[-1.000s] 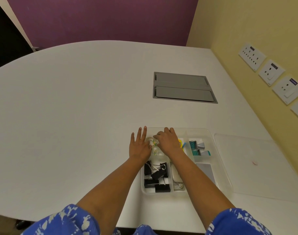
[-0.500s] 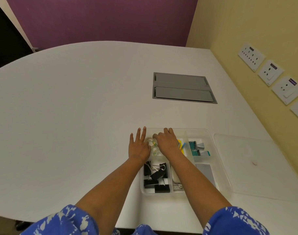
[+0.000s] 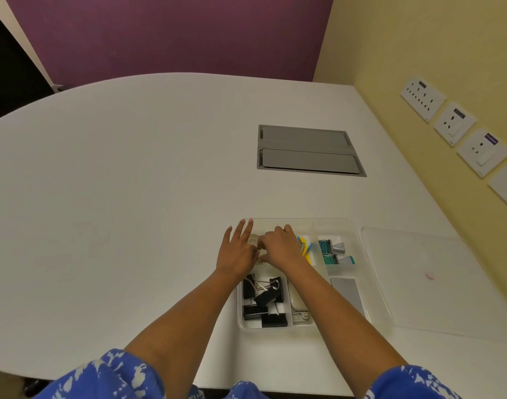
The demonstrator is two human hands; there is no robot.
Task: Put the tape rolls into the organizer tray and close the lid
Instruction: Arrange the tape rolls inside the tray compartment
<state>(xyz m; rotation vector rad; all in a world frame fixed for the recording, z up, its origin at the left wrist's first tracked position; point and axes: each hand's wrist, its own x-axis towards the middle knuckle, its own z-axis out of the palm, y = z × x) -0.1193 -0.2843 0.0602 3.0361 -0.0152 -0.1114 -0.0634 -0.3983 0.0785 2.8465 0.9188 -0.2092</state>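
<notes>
A clear plastic organizer tray (image 3: 358,234) lies on the white table near its front edge. Both hands meet over its far left compartment. My left hand (image 3: 237,250) rests at the tray's left rim with fingers spread. My right hand (image 3: 281,246) is curled over that compartment, its fingers closed around pale, clear tape rolls (image 3: 252,240), which are mostly hidden. The tray's clear lid (image 3: 425,280) lies flat on the table just right of the tray.
Other compartments hold black binder clips (image 3: 263,298), coloured flags (image 3: 304,247), teal and silver clips (image 3: 332,251) and a grey pad (image 3: 347,295). A grey cable hatch (image 3: 308,151) is set into the table further back. A yellow wall with sockets (image 3: 453,122) runs along the right.
My right hand has shifted slightly left and curled tighter over the tape rolls, so the two hands now touch. The tray and lid have not moved.
</notes>
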